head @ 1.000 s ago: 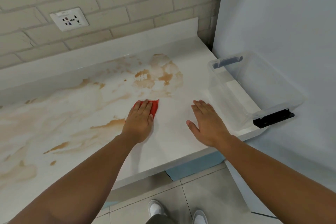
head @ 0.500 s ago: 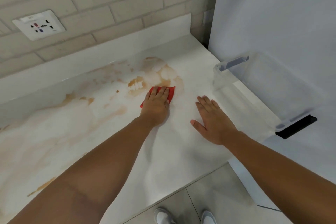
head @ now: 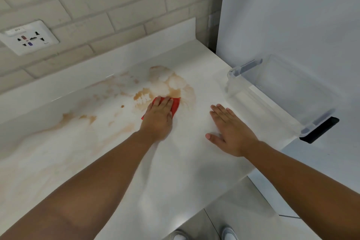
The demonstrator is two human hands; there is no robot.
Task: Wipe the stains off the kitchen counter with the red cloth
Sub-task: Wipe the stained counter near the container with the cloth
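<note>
Left of the grip, faint brown stains [head: 78,119] streaked the desk [head: 175,161], not yet wiped. The left hand [head: 157,119] pressed flat on the red cloth [head: 176,104], holding it against the darkest stain [head: 167,87], which spread just beyond the fingertips. Right of it the desk looked clean; the right hand [head: 231,134] lay open and empty there. Most wiping seemed left.
</note>
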